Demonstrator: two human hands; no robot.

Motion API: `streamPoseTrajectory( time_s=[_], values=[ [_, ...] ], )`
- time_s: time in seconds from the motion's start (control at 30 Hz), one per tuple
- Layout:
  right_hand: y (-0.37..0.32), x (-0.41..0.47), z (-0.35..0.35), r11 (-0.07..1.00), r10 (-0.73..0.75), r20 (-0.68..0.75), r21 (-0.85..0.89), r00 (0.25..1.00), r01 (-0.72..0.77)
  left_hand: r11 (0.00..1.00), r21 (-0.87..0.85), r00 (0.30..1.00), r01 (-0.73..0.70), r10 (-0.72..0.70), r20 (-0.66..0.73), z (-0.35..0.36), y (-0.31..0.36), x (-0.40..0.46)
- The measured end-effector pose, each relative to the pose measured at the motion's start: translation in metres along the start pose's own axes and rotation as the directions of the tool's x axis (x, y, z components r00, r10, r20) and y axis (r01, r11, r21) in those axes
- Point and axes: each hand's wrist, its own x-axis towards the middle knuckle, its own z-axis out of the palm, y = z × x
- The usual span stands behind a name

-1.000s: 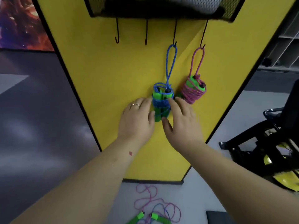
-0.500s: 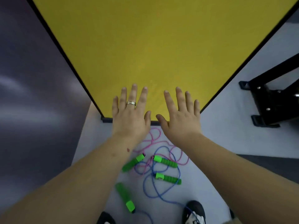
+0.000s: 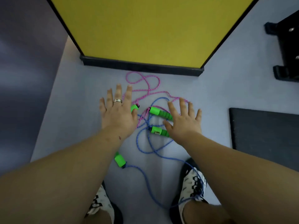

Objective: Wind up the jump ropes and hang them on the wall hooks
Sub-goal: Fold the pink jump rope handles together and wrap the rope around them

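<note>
Two loose jump ropes lie tangled on the grey floor. The pink rope [image 3: 142,84] loops toward the yellow wall panel [image 3: 145,29]; the blue rope [image 3: 145,147] trails back over my right shoe [image 3: 194,183]. Several green handles show: one [image 3: 134,107] beside my left hand, two [image 3: 161,113] [image 3: 157,131] by my right hand, one [image 3: 120,161] near my left forearm. My left hand [image 3: 117,113] and right hand [image 3: 184,123] hover over the ropes, fingers spread, holding nothing. The hooks are out of view.
The panel's black base [image 3: 140,65] runs along the floor ahead. A dark mat [image 3: 265,133] lies at the right and black equipment feet [image 3: 284,46] at the upper right. My left shoe [image 3: 100,206] is at the bottom.
My view dropped from the hooks and hung bundles to the floor. Both hands let go of the blue bundle and came down, spread, over the loose ropes.
</note>
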Motion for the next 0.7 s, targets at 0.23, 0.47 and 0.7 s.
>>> streamPoseTrajectory(
  time_s=[0.23, 0.47, 0.7],
  values=[
    [-0.004, 0.04, 0.046, 0.981, -0.17, 0.216, -0.05, 0.962, 0.185, 0.997, 0.036, 0.996, -0.069, 0.067, 0.055, 0.039, -0.006, -0.007],
    [-0.015, 0.095, 0.062, 0.963, -0.117, 0.481, -0.159, 0.869, 0.218, 0.995, 0.049, 0.994, -0.084, 0.081, 0.07, 0.053, -0.015, -0.002],
    [-0.011, 0.087, 0.058, 0.996, -0.022, 0.419, -0.073, 0.908, 0.058, 0.994, 0.047, 0.991, -0.099, 0.094, 0.097, 0.054, -0.008, -0.001]
  ],
)
